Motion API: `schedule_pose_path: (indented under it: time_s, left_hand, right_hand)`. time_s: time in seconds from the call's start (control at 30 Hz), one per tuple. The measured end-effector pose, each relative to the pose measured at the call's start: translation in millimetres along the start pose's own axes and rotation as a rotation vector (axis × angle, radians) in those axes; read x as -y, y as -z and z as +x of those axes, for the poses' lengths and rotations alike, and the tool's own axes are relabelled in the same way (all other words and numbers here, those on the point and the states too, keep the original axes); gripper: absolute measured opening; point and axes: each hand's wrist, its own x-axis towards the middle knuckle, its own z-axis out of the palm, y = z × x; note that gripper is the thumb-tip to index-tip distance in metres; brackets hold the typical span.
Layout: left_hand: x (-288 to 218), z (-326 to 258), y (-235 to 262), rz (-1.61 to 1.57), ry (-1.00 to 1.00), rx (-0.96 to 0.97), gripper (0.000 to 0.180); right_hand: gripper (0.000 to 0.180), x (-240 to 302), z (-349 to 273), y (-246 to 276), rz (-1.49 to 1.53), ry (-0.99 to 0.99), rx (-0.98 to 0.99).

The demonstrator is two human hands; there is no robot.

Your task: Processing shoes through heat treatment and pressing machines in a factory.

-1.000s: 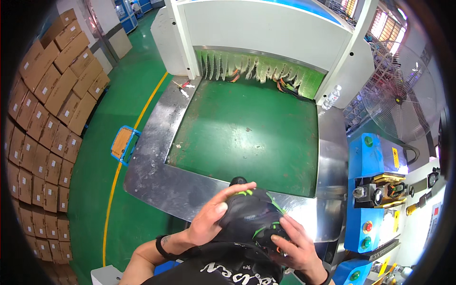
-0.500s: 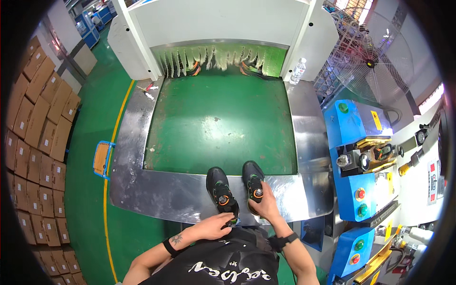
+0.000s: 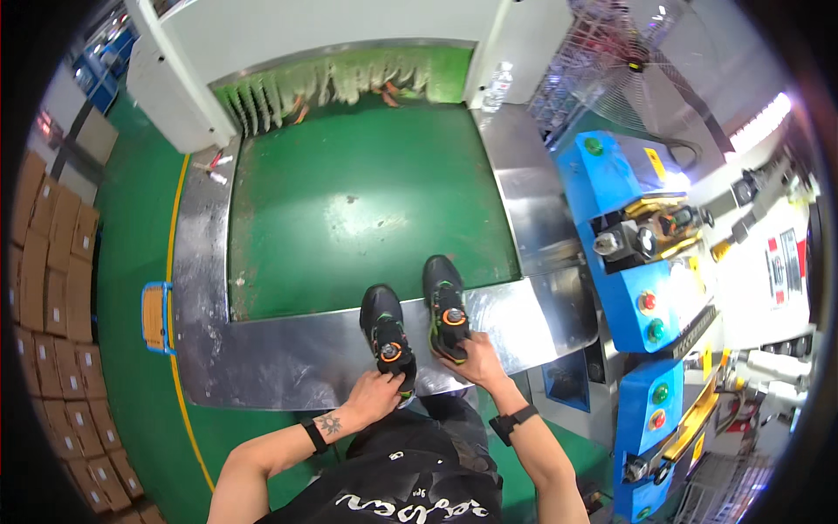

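Two black sneakers with green trim and orange-ringed lace dials sit side by side at the near metal edge, toes pointing away from me. My left hand [image 3: 375, 395] grips the left sneaker [image 3: 382, 325] at its collar and heel. Around the heel end of the right sneaker [image 3: 444, 293] my right hand [image 3: 477, 359] is closed, its thumb against the collar. The right one's toe reaches over the green conveyor belt [image 3: 349, 210]; the left one rests mostly over the metal table edge [image 3: 279, 362]. Some fingertips are hidden behind the shoes.
Beyond the belt, a pale bristle curtain [image 3: 340, 83] hangs in a white machine's opening, dark shoes with orange parts beneath it. A clear bottle [image 3: 497, 86] stands at right. Blue machines [image 3: 628, 301] line the right; stacked cartons [image 3: 61, 262] the left.
My view has shifted and tilted. The left hand has taken hold of the left sneaker's collar, and the right hand has slid back toward its sneaker's heel.
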Motion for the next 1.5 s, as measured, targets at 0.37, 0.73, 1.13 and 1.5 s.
schedule_pose_path:
  time_s: [0.37,0.73,1.13,1.5]
  left_hand:
    - [-93,14,149,-0.882,0.155,-0.31,0.039]
    - [-158,35,211,-0.999,0.009,-0.355,0.041]
    - [-95,150,227,-1.133,-0.362,0.238,0.058]
    - [-142,164,154,-1.23,-0.382,0.69,0.023]
  right_hand:
    - [0.042,85,-36,237,0.494,0.001,0.414]
    - [0.037,117,-104,343,0.432,-0.062,0.117]
    - [0.039,174,-155,273,0.568,-0.562,-0.376]
    - [0.048,281,-257,155,0.471,-0.818,-1.028]
